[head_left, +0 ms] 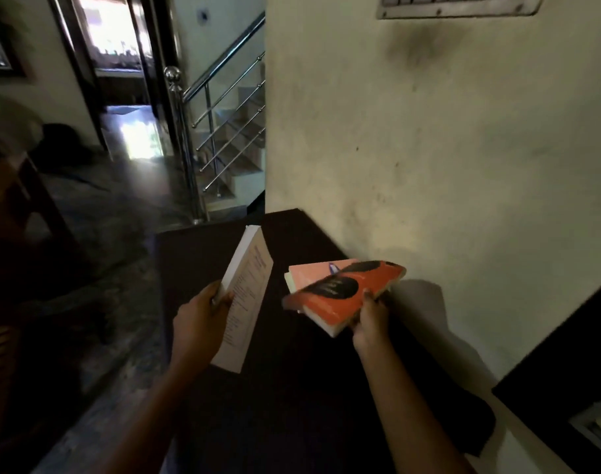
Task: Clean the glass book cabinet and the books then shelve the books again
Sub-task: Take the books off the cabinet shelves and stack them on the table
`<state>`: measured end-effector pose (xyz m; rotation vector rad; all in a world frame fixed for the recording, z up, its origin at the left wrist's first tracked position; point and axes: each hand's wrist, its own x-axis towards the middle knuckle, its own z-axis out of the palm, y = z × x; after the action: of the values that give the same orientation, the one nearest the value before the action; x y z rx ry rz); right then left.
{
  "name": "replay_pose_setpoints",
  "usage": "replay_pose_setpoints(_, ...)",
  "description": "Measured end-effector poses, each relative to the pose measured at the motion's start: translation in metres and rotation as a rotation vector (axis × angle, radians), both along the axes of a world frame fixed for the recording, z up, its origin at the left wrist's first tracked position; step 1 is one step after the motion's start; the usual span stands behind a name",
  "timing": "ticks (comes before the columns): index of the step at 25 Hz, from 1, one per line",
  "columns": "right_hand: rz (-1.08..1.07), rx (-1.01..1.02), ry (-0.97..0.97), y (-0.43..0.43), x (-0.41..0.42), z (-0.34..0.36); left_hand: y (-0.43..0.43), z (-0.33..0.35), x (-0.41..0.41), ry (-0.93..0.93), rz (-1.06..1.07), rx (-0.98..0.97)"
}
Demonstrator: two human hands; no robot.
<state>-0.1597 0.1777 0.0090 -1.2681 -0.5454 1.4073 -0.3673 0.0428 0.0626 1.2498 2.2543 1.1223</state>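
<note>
Both hands grasp books. Left hand (203, 316) curls round the lower edge of a pale book (248, 295), held nearly upright with its printed cover facing right. Right hand (369, 319) pinches an orange book (347, 295) at its near corner, thumb on the cover. This book is tilted and blurred, just above a pink book (312, 271) that lies flat on the dark cabinet top (292, 388), beside the wall (463, 165).

Step in hand, as judged: books are being stacked on the cabinet top, either for cleaning or afterwards; the frame does not settle which.

Next move calls for:
- lowering the orange book flat onto the pink one, edges aligned;
- releasing the pinch only once it is supported;
- placing the pale book on the same stack.

A dark shape (470, 419) near the wall may be a cloth; this cannot be confirmed.
</note>
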Motion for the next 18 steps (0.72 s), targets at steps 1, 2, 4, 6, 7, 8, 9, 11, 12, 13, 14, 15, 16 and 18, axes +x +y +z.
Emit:
replay_pose_setpoints(1,0.0,-0.002,0.088,0.044,0.001,-0.029,0.008,-0.002,-0.003,0.012,0.012,-0.02)
replay_pose_setpoints(2,0.015,-0.02,0.064,0.075,-0.007,-0.046,0.016,-0.002,-0.005,0.029,0.017,-0.04)
replay_pose_setpoints(4,0.083,-0.067,-0.003,0.107,-0.027,-0.07,0.029,-0.006,-0.007,0.034,0.027,-0.089)
replay_pose_setpoints(6,0.1,-0.116,-0.033,0.096,-0.056,-0.063,0.041,-0.013,-0.009,0.041,0.036,-0.133)
replay_pose_setpoints(7,0.109,-0.158,-0.054,0.082,-0.067,-0.052,0.044,-0.017,-0.01,0.051,0.044,-0.158)
replay_pose_setpoints(8,0.111,-0.191,-0.085,0.071,-0.076,-0.045,0.048,-0.02,-0.011,0.052,0.052,-0.179)
replay_pose_setpoints(9,0.11,-0.228,-0.113,0.086,-0.07,-0.063,0.05,-0.025,-0.013,0.05,0.055,-0.196)
replay_pose_setpoints(11,0.156,-0.271,-0.175,0.09,-0.063,-0.067,0.054,-0.028,-0.013,0.055,0.051,-0.204)
replay_pose_setpoints(12,0.207,-0.281,-0.201,0.089,-0.058,-0.068,0.056,-0.03,-0.014,0.049,0.047,-0.192)
replay_pose_setpoints(13,0.286,-0.267,-0.212,0.091,-0.051,-0.071,0.059,-0.033,-0.015,0.038,0.041,-0.17)
replay_pose_setpoints(14,0.362,-0.255,-0.231,0.086,-0.046,-0.066,0.061,-0.035,-0.016,0.028,0.03,-0.15)
replay_pose_setpoints(15,0.399,-0.242,-0.239,0.086,-0.04,-0.066,0.063,-0.037,-0.017,0.023,0.017,-0.134)
replay_pose_setpoints(16,0.427,-0.261,-0.268,0.087,-0.036,-0.06,0.064,-0.04,-0.017,0.024,0.003,-0.121)
replay_pose_setpoints(18,0.515,-0.284,-0.373,0.087,-0.03,-0.051,0.067,-0.044,-0.017,0.045,-0.026,-0.112)
